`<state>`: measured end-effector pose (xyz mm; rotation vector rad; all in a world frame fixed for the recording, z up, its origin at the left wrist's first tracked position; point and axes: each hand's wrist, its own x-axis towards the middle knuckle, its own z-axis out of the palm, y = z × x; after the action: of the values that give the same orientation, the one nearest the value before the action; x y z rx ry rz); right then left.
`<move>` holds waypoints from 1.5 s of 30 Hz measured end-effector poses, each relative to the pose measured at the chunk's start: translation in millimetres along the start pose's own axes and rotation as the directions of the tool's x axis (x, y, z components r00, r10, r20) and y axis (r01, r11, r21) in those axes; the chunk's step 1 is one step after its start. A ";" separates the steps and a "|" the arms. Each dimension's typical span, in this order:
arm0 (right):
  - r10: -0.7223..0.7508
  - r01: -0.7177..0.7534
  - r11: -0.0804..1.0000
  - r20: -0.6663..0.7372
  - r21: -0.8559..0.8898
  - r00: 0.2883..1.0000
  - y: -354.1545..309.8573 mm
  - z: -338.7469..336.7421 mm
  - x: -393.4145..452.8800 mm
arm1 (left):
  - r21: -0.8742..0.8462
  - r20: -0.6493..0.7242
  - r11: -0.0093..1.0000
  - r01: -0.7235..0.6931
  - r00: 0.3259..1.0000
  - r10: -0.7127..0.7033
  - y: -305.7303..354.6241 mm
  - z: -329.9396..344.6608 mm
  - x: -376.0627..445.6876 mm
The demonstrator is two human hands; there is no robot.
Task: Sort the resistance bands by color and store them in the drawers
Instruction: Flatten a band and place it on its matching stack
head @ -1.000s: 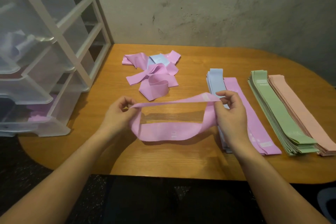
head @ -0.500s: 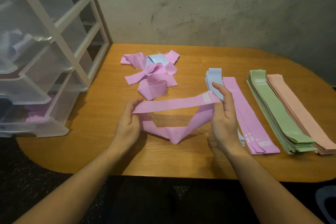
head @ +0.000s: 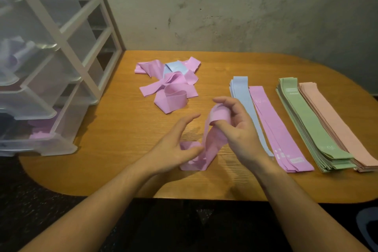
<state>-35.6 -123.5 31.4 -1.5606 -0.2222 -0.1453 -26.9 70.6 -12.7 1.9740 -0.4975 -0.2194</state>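
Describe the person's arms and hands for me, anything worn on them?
Both forearms are bare up to the frame's lower edge, with no sleeves in view. The left hand and right hand wear no gloves. No watch, bracelet or ring shows on either wrist or on the visible fingers.

Bare table [head: 114, 149] left of centre; clutter back and right.
Drawer unit [head: 51, 67] blocks left edge, loose band pile [head: 169, 86] sits at back centre, four flat stacks [head: 306, 125] fill right side; wall [head: 225, 20] closes the rear.

Dim warm light, wide-angle edge distortion
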 end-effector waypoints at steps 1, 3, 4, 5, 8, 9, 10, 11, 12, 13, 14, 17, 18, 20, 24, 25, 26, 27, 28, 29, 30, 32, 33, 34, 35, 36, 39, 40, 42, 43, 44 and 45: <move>0.000 0.001 1.000 0.032 -0.007 0.999 -0.5 1.5 0.0 | -0.034 -0.019 0.999 -0.024 1.000 0.023 8.9 4.0 4.0; 0.009 -0.009 1.000 0.076 -0.008 0.997 -3.0 5.2 -0.3 | -0.113 -0.045 0.992 -0.058 0.998 0.053 25.2 10.2 12.1; 0.009 -0.009 1.000 0.089 0.001 0.996 -3.9 6.2 -0.7 | -0.143 -0.057 0.988 -0.062 0.997 0.055 29.8 11.2 16.1; -0.003 0.003 1.000 0.096 0.002 0.995 -5.1 6.5 -1.1 | -0.151 -0.067 0.986 -0.070 0.996 0.061 33.4 10.6 19.6; -0.029 0.036 0.997 0.100 -0.064 0.995 -4.6 2.7 -1.8 | -0.101 -0.075 0.989 -0.106 0.992 0.099 35.9 7.4 23.7; -0.021 0.029 0.996 0.094 -0.088 0.995 -3.1 0.4 -2.3 | -0.102 -0.074 0.988 -0.119 0.991 0.111 34.5 6.0 23.2; -0.004 0.012 0.995 0.085 -0.100 0.996 -1.6 -1.5 -3.0 | -0.102 -0.074 0.988 -0.119 0.991 0.112 32.2 4.3 22.2; 0.020 -0.013 0.995 0.074 -0.101 0.997 0.7 -3.7 -3.6 | -0.102 -0.079 0.988 -0.113 0.991 0.105 30.0 2.8 21.0; 0.047 -0.040 0.995 0.073 -0.092 0.996 2.6 -5.2 -4.3 | -0.103 -0.094 0.990 -0.100 0.991 0.090 27.7 1.5 19.8; 0.070 -0.063 0.994 0.078 -0.086 0.994 5.2 -6.6 -5.0 | -0.108 -0.120 0.991 -0.084 0.990 0.071 25.5 0.3 18.6; 0.095 -0.087 0.992 0.090 -0.087 0.991 8.2 -7.7 -5.4 | -0.104 -0.159 0.992 -0.069 0.986 0.051 24.0 -1.5 18.2; 0.168 -0.153 0.980 0.119 -0.129 0.979 12.7 -8.1 -6.0 | -0.073 -0.251 0.997 -0.007 0.968 -0.012 20.0 -8.8 19.9; 0.184 -0.165 0.975 0.118 -0.149 0.976 13.3 -7.8 -6.1 | -0.071 -0.274 0.997 0.030 0.961 -0.049 17.8 -11.7 21.3; 0.228 -0.202 0.957 0.108 -0.208 0.968 13.5 -7.8 -5.7 | -0.083 -0.321 0.991 0.100 0.939 -0.122 13.0 -17.3 23.5; 0.453 -0.410 0.865 0.099 -0.290 0.886 15.3 -9.2 -3.3 | -0.184 -0.335 0.972 0.147 0.920 -0.203 13.9 -20.1 22.5; 0.486 -0.427 0.838 0.110 -0.339 0.867 14.3 -9.5 -3.5 | -0.232 -0.311 0.959 0.161 0.922 -0.230 15.5 -18.9 21.9; 0.510 -0.434 0.819 0.131 -0.375 0.850 13.4 -9.8 -4.0 | -0.280 -0.286 0.943 0.179 0.922 -0.260 17.1 -17.6 21.6; 0.530 -0.442 0.809 0.156 -0.388 0.833 13.9 -10.2 -4.9 | -0.333 -0.270 0.923 0.191 0.919 -0.288 18.7 -17.2 21.6; 0.550 -0.458 0.805 0.183 -0.378 0.815 13.3 -9.8 -6.2 | -0.395 -0.269 0.898 0.192 0.911 -0.313 20.2 -17.7 22.2; 0.572 -0.483 0.800 0.207 -0.356 0.794 12.4 -9.5 -8.2 | -0.455 -0.280 0.872 0.183 0.900 -0.335 21.3 -18.8 23.3; 0.583 -0.501 0.799 0.226 -0.331 0.780 12.2 -9.3 -10.1 | -0.500 -0.301 0.849 0.170 0.886 -0.354 21.7 -20.6 24.8; 0.560 -0.493 0.819 0.220 -0.295 0.799 13.5 -10.3 -12.2 | -0.546 -0.347 0.824 0.152 0.854 -0.388 22.1 -24.4 27.6; 0.533 -0.473 0.838 0.218 -0.273 0.818 12.9 -11.0 -12.5 | -0.565 -0.368 0.812 0.147 0.836 -0.407 21.9 -26.2 28.9; 0.503 -0.453 0.859 0.225 -0.240 0.834 12.4 -11.3 -12.5 | -0.588 -0.383 0.796 0.142 0.818 -0.429 21.6 -28.1 30.4; 0.475 -0.436 0.878 0.242 -0.198 0.846 11.2 -11.5 -12.8 | -0.619 -0.394 0.773 0.135 0.799 -0.455 20.9 -30.6 31.7; 0.451 -0.422 0.892 0.260 -0.162 0.854 11.0 -11.6 -12.7 | -0.655 -0.402 0.745 0.127 0.776 -0.486 19.9 -33.4 33.4; 0.412 -0.380 0.910 0.271 -0.165 0.870 13.0 -12.9 -14.4 | -0.756 -0.400 0.647 0.099 0.713 -0.576 12.7 -42.3 37.2; 0.408 -0.368 0.910 0.260 -0.189 0.875 13.8 -12.8 -14.7 | -0.780 -0.387 0.619 0.097 0.701 -0.598 9.7 -44.0 37.4; 0.427 -0.381 0.901 0.260 -0.209 0.866 15.1 -12.1 -16.2 | -0.809 -0.349 0.576 0.117 0.692 -0.631 4.3 -44.4 36.1; 0.435 -0.394 0.899 0.281 -0.193 0.855 15.1 -12.1 -17.7 | -0.817 -0.330 0.562 0.133 0.691 -0.643 1.8 -43.2 34.9; 0.432 -0.397 0.902 0.306 -0.171 0.848 15.7 -12.0 -18.9 | -0.822 -0.314 0.550 0.148 0.688 -0.654 -0.3 -41.6 33.9; 0.418 -0.391 0.908 0.333 -0.148 0.845 16.1 -12.6 -20.0 | -0.827 -0.302 0.539 0.161 0.682 -0.666 -2.0 -40.2 32.8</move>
<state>-50.7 -137.0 11.1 -1.6672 -0.1666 0.4764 17.7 89.9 5.5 1.1650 0.5040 -0.0781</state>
